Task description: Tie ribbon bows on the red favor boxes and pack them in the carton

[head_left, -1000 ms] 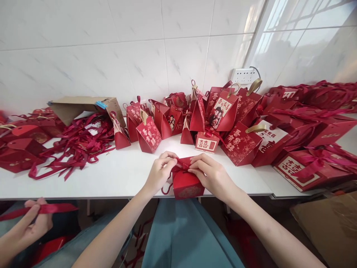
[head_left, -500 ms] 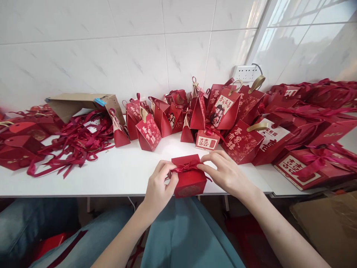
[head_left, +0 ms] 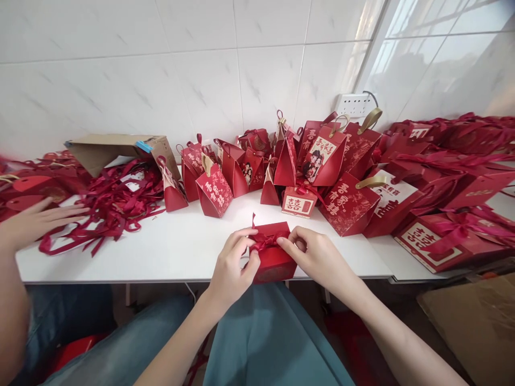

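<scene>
A small red box (head_left: 277,266) sits at the front edge of the white table, with a dark red ribbon bow (head_left: 269,240) across its top. My left hand (head_left: 237,261) pinches the ribbon at the bow's left side, where a thin ribbon end sticks up. From the right, my right hand (head_left: 316,254) has thumb and index finger closed on the other side of the bow, its remaining fingers curled. Just behind stands a small box with a white double-character label (head_left: 298,204).
Red gift boxes (head_left: 214,191) line the wall. Larger ribboned boxes (head_left: 446,238) are at right. A ribbon pile (head_left: 120,201) lies by an open cardboard box (head_left: 116,145). Another person's hand (head_left: 44,221) reaches in at left. A power strip (head_left: 355,105) is behind.
My right hand has moved slightly left and curled inward on the bow. A ribbon end now stands up by my left hand. Another person's hand has come in at left; a red box there is gone.
</scene>
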The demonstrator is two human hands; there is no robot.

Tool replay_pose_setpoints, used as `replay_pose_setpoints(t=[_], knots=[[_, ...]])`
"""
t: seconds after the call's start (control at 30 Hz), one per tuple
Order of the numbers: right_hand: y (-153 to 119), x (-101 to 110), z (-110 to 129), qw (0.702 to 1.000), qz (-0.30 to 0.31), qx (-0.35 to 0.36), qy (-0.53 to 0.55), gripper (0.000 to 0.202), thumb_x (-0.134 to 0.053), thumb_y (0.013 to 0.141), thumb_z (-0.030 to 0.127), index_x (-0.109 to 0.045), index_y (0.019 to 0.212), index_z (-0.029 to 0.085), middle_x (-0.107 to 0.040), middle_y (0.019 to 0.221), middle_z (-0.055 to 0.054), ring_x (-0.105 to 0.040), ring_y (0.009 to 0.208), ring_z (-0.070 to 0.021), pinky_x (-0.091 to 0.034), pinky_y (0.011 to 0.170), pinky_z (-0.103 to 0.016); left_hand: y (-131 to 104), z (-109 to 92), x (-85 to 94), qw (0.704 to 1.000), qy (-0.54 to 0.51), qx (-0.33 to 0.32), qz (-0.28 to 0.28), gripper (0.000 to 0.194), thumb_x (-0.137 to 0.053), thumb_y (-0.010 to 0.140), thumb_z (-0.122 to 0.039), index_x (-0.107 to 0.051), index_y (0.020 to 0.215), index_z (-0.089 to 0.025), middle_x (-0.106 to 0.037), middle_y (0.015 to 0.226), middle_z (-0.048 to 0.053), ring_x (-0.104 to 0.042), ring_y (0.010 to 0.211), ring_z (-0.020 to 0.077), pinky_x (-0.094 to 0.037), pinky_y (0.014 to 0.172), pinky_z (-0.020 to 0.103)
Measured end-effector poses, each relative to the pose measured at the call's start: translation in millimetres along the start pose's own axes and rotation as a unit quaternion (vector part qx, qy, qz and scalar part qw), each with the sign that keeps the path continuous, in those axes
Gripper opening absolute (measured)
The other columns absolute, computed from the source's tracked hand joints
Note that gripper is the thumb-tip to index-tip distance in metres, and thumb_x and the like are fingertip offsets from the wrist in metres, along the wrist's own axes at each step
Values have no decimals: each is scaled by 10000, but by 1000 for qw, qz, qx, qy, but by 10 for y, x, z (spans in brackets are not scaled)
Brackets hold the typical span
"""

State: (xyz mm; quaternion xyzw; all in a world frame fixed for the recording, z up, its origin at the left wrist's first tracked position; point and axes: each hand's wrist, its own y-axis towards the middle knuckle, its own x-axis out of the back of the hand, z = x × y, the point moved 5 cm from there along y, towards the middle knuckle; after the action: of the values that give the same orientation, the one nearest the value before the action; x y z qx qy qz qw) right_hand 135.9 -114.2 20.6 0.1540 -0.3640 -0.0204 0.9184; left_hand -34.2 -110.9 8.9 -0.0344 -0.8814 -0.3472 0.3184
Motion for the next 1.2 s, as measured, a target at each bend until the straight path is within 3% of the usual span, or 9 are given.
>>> replay_pose_setpoints(t=[0.17, 0.37, 0.67, 0.87, 1.1, 1.2], knots=[[63, -75, -77, 995, 31, -41, 81, 223, -556, 809, 355, -510, 643, 214, -512, 551, 29, -430, 488, -121, -318, 474, -249, 9, 60, -9, 998, -45, 43, 18, 113, -433, 849, -143, -515, 808, -210, -630, 1155, 76, -586, 1107, 199, -481, 930, 356], [81, -104, -149, 984, 63, -48, 161, 210, -583, 761, 379, -518, 668, 204, -413, 534, 60, -367, 497, -106, -306, 480, -236, 17, 96, 33, 994, -70, 81, 7, 92, -496, 836, -197, -517, 746, -205, -580, 1174, 88, -542, 1152, 235, -452, 968, 400], [100, -106, -146, 964, 66, -70, 246, 355, -604, 770, 503, -516, 631, 188, -496, 605, 24, -420, 562, -113, -341, 529, -249, 45, 116, 40, 987, -78, 138, -33, 294, -458, 886, -298, -532, 620, -197, -540, 901, 47, -587, 899, 184, -490, 817, 309], [69, -166, -224, 924, 84, -116, 354, 393, -677, 717, 521, -503, 611, 186, -440, 582, 51, -353, 548, -93, -267, 531, -247, -20, 213, 3, 974, -113, 189, -60, 258, -468, 851, -302, -547, 632, -191, -538, 856, 42, -567, 800, 165, -479, 727, 262], [49, -299, -346, 828, 117, -167, 522, 347, -775, 668, 404, -520, 594, 181, -450, 564, 59, -329, 521, -77, -240, 522, -242, -80, 289, -43, 958, -164, 216, -88, 280, -475, 842, -309, -530, 596, -188, -540, 877, 46, -562, 826, 164, -461, 680, 230], [35, -344, -395, 810, 121, -165, 550, 335, -781, 668, 386, -530, 584, 181, -457, 558, 54, -332, 517, -79, -245, 523, -243, -118, 346, -86, 954, -177, 222, -96, 286, -474, 846, -312, -541, 599, -186, -550, 897, 52, -567, 851, 171, -460, 672, 231]])
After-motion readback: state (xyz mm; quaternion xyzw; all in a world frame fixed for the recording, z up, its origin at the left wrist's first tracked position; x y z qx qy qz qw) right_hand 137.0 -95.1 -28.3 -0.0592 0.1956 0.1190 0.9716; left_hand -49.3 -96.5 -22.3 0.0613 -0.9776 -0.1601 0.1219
